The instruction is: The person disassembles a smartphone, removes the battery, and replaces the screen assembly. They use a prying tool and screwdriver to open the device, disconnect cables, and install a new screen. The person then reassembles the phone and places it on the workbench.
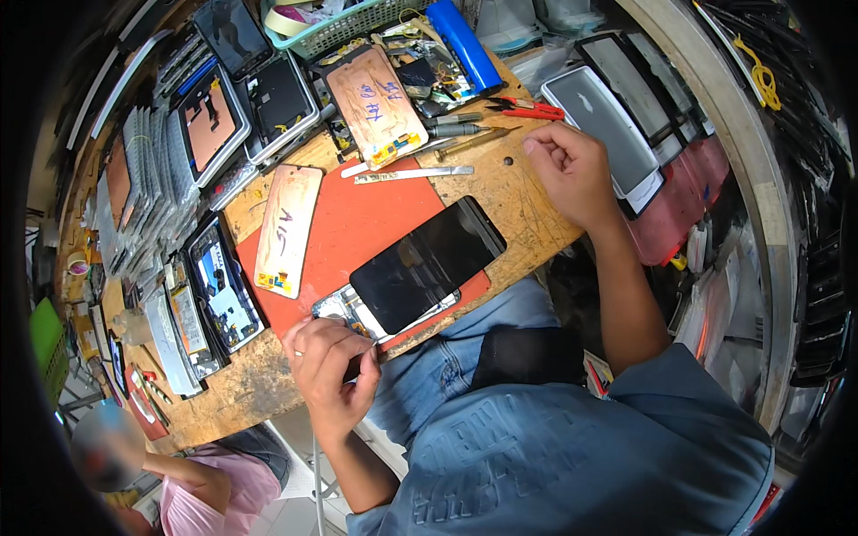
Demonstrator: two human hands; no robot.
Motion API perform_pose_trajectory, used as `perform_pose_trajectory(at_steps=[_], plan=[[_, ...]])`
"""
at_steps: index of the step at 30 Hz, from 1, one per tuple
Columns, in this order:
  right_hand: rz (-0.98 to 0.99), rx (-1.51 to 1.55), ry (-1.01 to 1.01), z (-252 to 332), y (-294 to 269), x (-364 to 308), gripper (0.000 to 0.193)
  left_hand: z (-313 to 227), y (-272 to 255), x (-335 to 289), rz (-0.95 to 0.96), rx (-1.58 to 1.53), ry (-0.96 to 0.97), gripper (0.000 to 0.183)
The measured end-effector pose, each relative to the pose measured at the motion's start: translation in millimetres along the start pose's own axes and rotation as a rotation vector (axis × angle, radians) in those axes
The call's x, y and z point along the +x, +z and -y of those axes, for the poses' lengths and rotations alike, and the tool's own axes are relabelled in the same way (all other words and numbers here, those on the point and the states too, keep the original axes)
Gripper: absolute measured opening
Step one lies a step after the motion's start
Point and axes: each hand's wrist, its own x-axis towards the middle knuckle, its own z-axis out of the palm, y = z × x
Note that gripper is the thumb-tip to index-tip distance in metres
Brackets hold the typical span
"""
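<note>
My left hand (331, 366) is closed at the lower left end of an opened phone (334, 308), whose pale inner parts show. A dark phone screen (429, 259) lies slantwise over most of that phone, on a red mat (349, 205). Something dark shows between my left thumb and fingers; I cannot make out what it is. My right hand (572, 165) rests at the bench's right side with its fingers curled in and no object visible in them. Closest to it are red-handled cutters (536, 109) and a brownish pointed tool (474, 143).
Metal tweezers (416, 172) and a copper-coloured phone back plate (288, 232) lie on the mat. Another opened phone (223, 286) is left of it. Stacked phone parts (152, 170) crowd the left, and a green basket (335, 34) stands behind. A person in pink (219, 487) is at lower left.
</note>
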Motion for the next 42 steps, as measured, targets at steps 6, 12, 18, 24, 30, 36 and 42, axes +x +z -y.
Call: perform_pose_trajectory(at_steps=[6, 12, 18, 24, 30, 36, 42], plan=[[-0.004, -0.004, -0.026, -1.3, -1.2, 5.7, 0.01, 2.2, 1.9, 5.7, -0.004, 0.0, 0.016, 0.018], [-0.012, 0.024, 0.008, -2.9, 1.2, 3.9, 0.01, 3.2, 3.4, 3.0, -0.021, 0.016, 0.01, 0.019], [0.006, 0.079, 0.043, -19.3, 0.5, -1.4, 0.01, 2.9, -0.6, 6.0, -0.002, 0.014, 0.029, 0.021], [0.009, 0.029, 0.064, -15.4, -1.7, 2.3, 0.011, 2.1, 1.1, 4.8, -0.016, 0.028, 0.036, 0.02], [0.006, 0.031, 0.054, -17.6, -2.1, 4.4, 0.012, 2.6, 1.1, 7.4, -0.022, 0.021, 0.04, 0.02], [0.004, 0.018, 0.045, -18.5, -2.5, 5.0, 0.012, 3.9, 2.6, 6.1, -0.023, 0.033, 0.05, 0.021], [-0.004, 0.021, 0.037, -18.1, -1.0, 4.2, 0.013, 3.6, 2.7, 4.8, -0.023, 0.041, 0.049, 0.022]])
